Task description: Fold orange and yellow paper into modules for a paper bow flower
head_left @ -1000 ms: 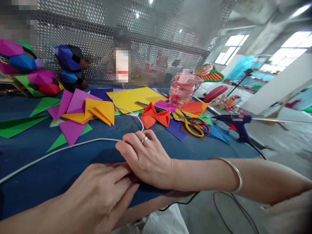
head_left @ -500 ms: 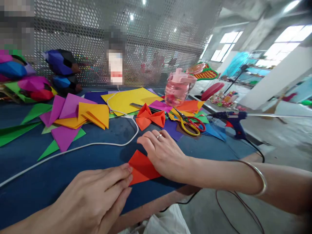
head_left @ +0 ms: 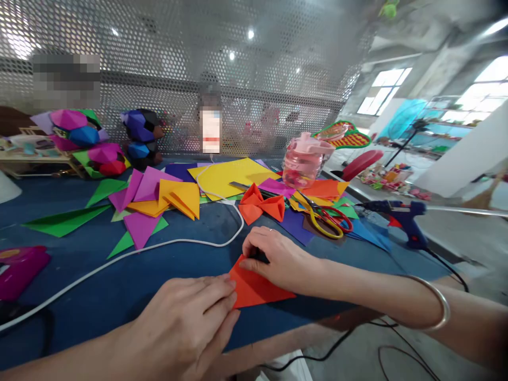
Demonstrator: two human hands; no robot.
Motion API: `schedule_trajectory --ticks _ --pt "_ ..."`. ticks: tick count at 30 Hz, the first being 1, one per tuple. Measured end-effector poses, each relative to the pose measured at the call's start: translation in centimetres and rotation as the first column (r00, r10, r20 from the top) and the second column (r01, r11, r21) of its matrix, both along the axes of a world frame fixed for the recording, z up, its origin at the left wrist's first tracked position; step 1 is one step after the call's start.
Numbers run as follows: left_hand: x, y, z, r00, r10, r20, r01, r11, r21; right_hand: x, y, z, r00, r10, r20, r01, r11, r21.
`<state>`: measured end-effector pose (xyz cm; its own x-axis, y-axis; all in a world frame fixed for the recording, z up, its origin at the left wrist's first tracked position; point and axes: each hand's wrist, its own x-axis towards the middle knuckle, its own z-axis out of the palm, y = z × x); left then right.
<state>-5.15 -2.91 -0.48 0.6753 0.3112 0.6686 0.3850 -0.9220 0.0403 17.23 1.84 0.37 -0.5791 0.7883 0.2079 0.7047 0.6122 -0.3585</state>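
Observation:
An orange-red folded sheet of paper (head_left: 262, 288) lies on the blue tabletop close to the front edge. My left hand (head_left: 190, 309) holds the sheet's left edge down with its fingers pressed together. At the top corner, my right hand (head_left: 278, 259) pinches the paper between curled fingers and thumb; the fingertips are partly hidden. Just beyond it sit orange-red folded paper pieces (head_left: 262, 203) with open pockets. To their right lie scissors with yellow and red handles (head_left: 327, 222).
Folded purple paper (head_left: 141, 227), yellow-orange paper (head_left: 180, 198) and green paper (head_left: 67, 219) lie at left. A white cable (head_left: 159, 243) crosses the table. Farther back are a yellow sheet (head_left: 234, 177) and a pink bottle (head_left: 304, 161). A blue glue gun (head_left: 408, 214) is at right.
My right hand's fingers have curled in and now pinch the sheet's top corner. My left hand stays on the left edge. The view has swung left, bringing in a magenta object.

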Motion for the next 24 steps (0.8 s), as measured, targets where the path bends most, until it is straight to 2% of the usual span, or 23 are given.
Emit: schedule_trajectory --ticks 4,6,8,10,13,16,18,20,22,24 --pt "-0.4 0.2 -0.5 0.998 0.044 0.041 -0.043 0.999 -0.019 -0.8 0.8 0.5 0.994 0.021 -0.11 -0.027 0.998 -0.053" --pt "-0.6 0.7 -0.7 0.988 0.149 0.035 -0.143 0.981 -0.132 -1.2 1.0 0.7 0.985 0.006 -0.171 -0.017 0.998 -0.06" --pt "-0.6 1.3 -0.8 0.959 0.277 0.051 -0.245 0.91 -0.335 -1.4 1.0 0.7 0.973 -0.007 -0.231 -0.009 0.998 -0.07" --pt "-0.6 1.9 -0.6 0.93 0.352 0.107 -0.238 0.798 -0.554 -1.4 0.8 0.8 0.958 -0.014 -0.286 -0.009 0.997 -0.077" --pt "-0.4 2.5 0.0 0.943 0.3 0.145 -0.092 0.652 -0.752 -1.4 0.3 0.9 0.914 -0.011 -0.406 -0.015 0.998 -0.06" --pt "-0.3 2.7 0.6 0.982 0.168 0.087 -0.026 0.575 -0.818 -1.4 -0.3 1.2 0.871 0.026 -0.491 -0.036 0.999 -0.01" --pt "-0.2 2.7 0.7 0.985 0.151 0.079 -0.016 0.544 -0.839 -1.5 -0.5 1.3 0.869 0.044 -0.492 -0.048 0.999 0.004" --pt "-0.1 2.8 0.8 0.98 0.176 0.096 -0.011 0.528 -0.849 -1.4 -0.5 1.3 0.875 0.028 -0.483 -0.055 0.998 -0.04" --pt "0.1 2.7 0.9 0.976 0.188 0.109 -0.006 0.526 -0.851 -1.2 -0.2 1.1 0.889 0.004 -0.458 -0.059 0.993 -0.107" --pt "0.3 2.6 1.0 0.978 0.173 0.116 0.001 0.55 -0.835 -0.9 0.2 0.9 0.919 0.026 -0.394 -0.081 0.989 -0.125"
